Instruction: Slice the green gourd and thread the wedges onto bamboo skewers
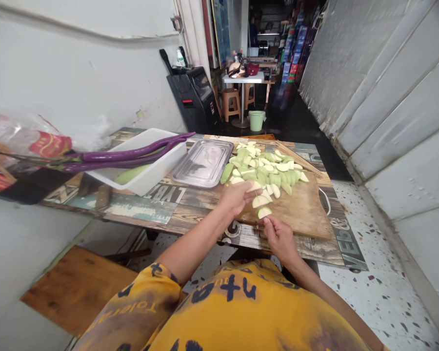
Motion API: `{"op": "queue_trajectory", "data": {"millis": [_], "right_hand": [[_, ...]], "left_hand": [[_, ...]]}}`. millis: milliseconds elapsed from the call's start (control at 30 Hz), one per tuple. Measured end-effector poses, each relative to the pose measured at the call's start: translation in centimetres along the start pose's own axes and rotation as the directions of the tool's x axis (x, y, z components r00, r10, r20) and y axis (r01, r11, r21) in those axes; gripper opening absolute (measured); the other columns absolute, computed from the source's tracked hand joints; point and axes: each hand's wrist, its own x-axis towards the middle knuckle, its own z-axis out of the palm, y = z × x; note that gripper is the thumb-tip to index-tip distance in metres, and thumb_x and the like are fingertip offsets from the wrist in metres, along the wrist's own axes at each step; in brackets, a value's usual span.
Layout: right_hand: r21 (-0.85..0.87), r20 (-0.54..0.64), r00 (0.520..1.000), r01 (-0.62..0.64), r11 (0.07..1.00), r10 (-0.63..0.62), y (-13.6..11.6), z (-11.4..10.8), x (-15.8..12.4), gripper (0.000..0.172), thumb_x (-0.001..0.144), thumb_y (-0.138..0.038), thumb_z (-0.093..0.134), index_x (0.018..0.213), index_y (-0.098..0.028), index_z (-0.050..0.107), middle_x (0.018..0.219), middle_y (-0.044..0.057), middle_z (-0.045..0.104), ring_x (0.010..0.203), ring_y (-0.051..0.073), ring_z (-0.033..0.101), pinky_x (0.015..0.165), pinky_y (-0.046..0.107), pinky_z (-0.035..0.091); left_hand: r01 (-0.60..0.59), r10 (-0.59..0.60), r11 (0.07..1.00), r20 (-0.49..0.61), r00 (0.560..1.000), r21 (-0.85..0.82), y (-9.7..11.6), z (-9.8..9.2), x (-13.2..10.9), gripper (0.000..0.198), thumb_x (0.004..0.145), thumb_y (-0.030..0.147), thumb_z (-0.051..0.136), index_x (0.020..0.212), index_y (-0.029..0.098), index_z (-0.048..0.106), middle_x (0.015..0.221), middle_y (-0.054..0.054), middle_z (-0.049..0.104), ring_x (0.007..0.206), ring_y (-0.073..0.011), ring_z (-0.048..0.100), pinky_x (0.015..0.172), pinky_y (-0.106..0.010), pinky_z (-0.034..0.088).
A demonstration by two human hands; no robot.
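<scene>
My right hand [280, 236], just right of centre in the lower half of the frame, has thumb and fingers pinched at the lower edge of a half-moon slice [264, 212] with pale flesh and a green rim. My left hand [237, 197], near the centre, reaches over more slices with its fingers bent; I cannot tell whether they grip one. Beyond my hands the pile of pale green slices [272, 168] spreads over the upper part of the wooden cutting board [310, 214], right of centre. Thin wooden sticks [303, 160] lie along the board's upper right side. Just left of the pile sits a rectangular metal tray [204, 163]. Farther left, long purple eggplants [128, 152] lie across a white plastic tub [151, 181], with a pale green vegetable [131, 174] inside. A clear plastic bag [16, 129] fills the left edge of the frame. A light green bucket [256, 121] stands on the floor at upper centre.
</scene>
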Motion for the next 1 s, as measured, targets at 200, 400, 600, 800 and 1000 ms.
{"op": "queue_trajectory", "data": {"millis": [200,400,600,800,1000], "right_hand": [[0.056,-0.008,0.999,-0.043,0.997,0.044,0.0,-0.2,0.2,0.032,0.089,-0.038,0.038,0.08,-0.015,0.058,0.05,-0.005,0.039,0.046,0.01,0.038,0.048,0.022,0.033],[0.134,-0.098,0.982,-0.15,0.98,0.163,1.8,-2.1,0.0,0.034,0.086,-0.045,0.043,0.083,-0.016,0.059,0.05,-0.005,0.04,0.044,0.01,0.036,0.044,0.022,0.031],[0.297,-0.115,0.949,-0.247,0.922,0.292,3.3,-3.1,-0.3,0.039,0.081,-0.053,0.046,0.083,-0.016,0.058,0.046,-0.006,0.039,0.037,0.008,0.03,0.036,0.02,0.026],[0.322,-0.067,0.952,-0.261,0.91,0.297,3.3,-2.4,-0.8,0.038,0.082,-0.053,0.046,0.084,-0.016,0.058,0.045,-0.007,0.038,0.036,0.007,0.029,0.034,0.019,0.024],[0.324,-0.007,0.956,-0.275,0.905,0.293,3.4,-2.3,-1.3,0.035,0.085,-0.048,0.044,0.085,-0.016,0.057,0.047,-0.008,0.035,0.037,0.006,0.027,0.036,0.02,0.024]], "left_hand": [[0.012,-0.012,0.998,-0.003,1.0,0.058,-1.2,1.1,-0.8,0.008,0.071,0.016,0.063,0.076,0.011,0.06,0.077,-0.007,0.066,0.063,-0.0136,0.063,0.058,-0.024,0.05],[-0.356,0.398,0.814,0.005,0.917,0.459,0.0,-2.5,0.2,0.029,0.079,0.036,0.055,0.099,0.015,0.062,0.094,-0.008,0.065,0.079,-0.0151,0.061,0.073,-0.03,0.049],[-0.363,0.58,0.019,0.285,0.763,0.932,0.2,-5.8,1.0,0.038,0.071,0.036,0.064,0.106,0.019,0.062,0.095,-0.006,0.064,0.089,-0.0195,0.057,0.084,-0.032,0.043],[-0.117,0.609,-0.251,0.25,0.753,0.961,-2.1,-4.6,1.0,0.051,0.065,0.053,0.065,0.099,0.015,0.059,0.101,-0.012,0.06,0.101,-0.0276,0.051,0.089,-0.039,0.036],[-0.249,0.595,-0.116,0.268,0.758,0.962,-2.1,-4.8,1.1,0.041,0.065,0.041,0.067,0.095,0.015,0.057,0.094,-0.011,0.06,0.094,-0.026,0.054,0.082,-0.034,0.039]]}}
